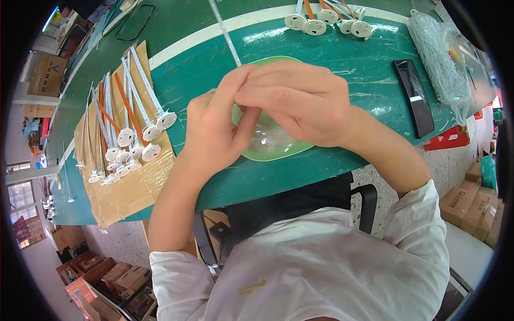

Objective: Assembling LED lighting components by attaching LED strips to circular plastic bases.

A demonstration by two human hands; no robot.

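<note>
My left hand (214, 125) and my right hand (297, 99) meet over a green dish (278, 152) on the green table (342, 64). Both hands pinch the near end of a thin white rod (224, 32) that runs away from me toward the far edge. The fingers hide the rod's near end. A clear plastic bag lies in the dish under my hands.
Several white rods with round caps and orange wires (126, 128) lie on brown cardboard (131, 187) at the left. More round-capped parts (321, 21) sit at the far side. A black phone (413, 96) and a bag of white ties (441, 59) lie at the right. Cardboard boxes (471, 203) stand on the floor.
</note>
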